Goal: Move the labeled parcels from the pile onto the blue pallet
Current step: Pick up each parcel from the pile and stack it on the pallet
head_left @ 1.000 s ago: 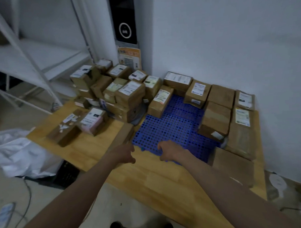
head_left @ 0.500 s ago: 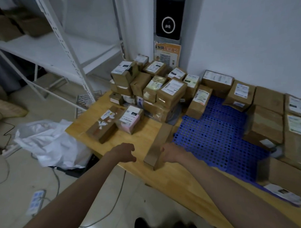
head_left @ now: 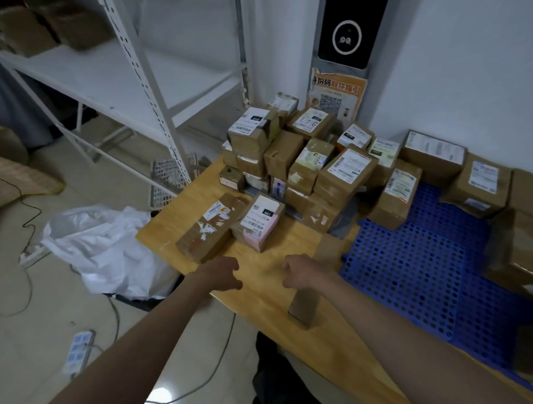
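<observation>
Cardboard parcel (head_left: 207, 234) beyond left fingers (head_left: 231, 265)

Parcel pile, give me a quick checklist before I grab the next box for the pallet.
1. Left hand free: ok, fingers loosely curled, holding nothing.
2. Right hand free: ok, nothing gripped; a long plain box lies under the forearm.
3. Near parcels reachable: ok, the flat taped parcel and the pink-sided parcel lie just ahead of both hands.
4. Labels facing up: ok on both.
5. Room on blue pallet: ok, middle is bare.
6. Pile stable: cannot tell.
</observation>
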A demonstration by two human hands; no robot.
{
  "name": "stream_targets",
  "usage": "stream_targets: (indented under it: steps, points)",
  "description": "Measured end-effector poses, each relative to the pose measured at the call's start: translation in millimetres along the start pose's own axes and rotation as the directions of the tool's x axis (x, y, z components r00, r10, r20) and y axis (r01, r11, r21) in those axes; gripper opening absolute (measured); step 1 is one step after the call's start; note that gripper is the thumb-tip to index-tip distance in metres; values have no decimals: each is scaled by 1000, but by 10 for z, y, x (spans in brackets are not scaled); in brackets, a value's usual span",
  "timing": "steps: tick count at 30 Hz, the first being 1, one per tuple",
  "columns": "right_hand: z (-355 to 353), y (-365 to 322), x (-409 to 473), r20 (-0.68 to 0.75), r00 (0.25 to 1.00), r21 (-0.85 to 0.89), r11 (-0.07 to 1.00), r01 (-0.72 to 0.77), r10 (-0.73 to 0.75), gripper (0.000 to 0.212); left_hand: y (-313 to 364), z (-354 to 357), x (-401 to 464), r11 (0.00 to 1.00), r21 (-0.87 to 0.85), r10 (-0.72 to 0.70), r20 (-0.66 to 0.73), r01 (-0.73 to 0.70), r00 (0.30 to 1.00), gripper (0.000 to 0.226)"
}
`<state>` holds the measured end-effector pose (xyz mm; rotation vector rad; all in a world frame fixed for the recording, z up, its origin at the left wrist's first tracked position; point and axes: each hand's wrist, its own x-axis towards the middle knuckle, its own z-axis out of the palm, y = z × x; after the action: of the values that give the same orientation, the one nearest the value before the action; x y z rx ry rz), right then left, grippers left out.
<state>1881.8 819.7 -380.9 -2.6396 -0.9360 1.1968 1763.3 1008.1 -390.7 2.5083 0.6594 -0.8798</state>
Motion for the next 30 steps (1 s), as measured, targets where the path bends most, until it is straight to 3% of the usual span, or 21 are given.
stream_targets:
  steps: [6,11,16,19,25,30]
  points:
    - [-232,-108,625,-27,999,163,986,-21,26,49,-117,-348,502,999,29,14,10,-14,1000,68]
    - [-275,-154,1047,-60,998,334,943,3,18,49,-76,-588,958,998,-32,50,-64,-53,997,55]
    - [-189,-135,1399,-9,998,397,916,-54,63,50,36,-715,1349,996,-67,51,-68,-55,996,81]
    - [-162,-145,1548,11,998,462,884,-64,67,50,86,-748,1521,998,-56,22,-68,-26,997,81]
    - [-182,-202,1615,18,996,702,708,-78,92,58,108,-677,1683,988,-157,1,-38,-7,999,99]
    - [-178,-200,1464,41,997,743,666,-75,66,59,94,-656,1675,989,-140,44,5,-43,999,110]
